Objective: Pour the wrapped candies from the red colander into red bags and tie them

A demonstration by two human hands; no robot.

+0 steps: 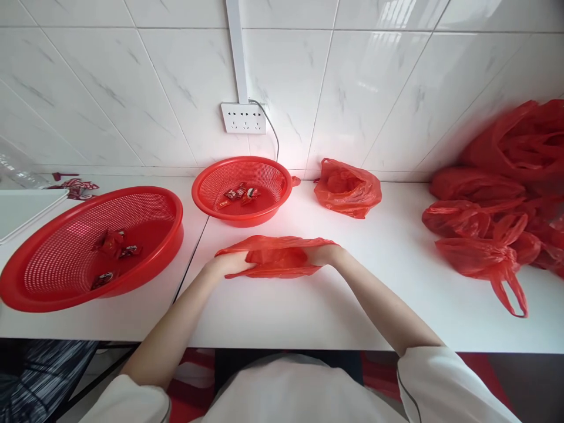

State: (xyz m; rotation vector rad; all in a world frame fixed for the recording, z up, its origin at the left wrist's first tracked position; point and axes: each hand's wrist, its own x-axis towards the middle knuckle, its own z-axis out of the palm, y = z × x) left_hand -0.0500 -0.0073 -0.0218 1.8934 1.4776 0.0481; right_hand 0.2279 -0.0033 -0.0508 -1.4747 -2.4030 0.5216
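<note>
A flat red plastic bag lies on the white table in front of me. My left hand grips its left end with fingers curled into the plastic. My right hand holds its right end, fingers tucked under or inside the bag. Both forearms reach in from the bottom of the view. Behind the bag stands a small red mesh basket with a few wrapped candies in it.
A larger red mesh basket with a few candies sits at the left. A crumpled red bag lies by the tiled wall. A pile of filled red bags covers the right side. A white tray is at the far left.
</note>
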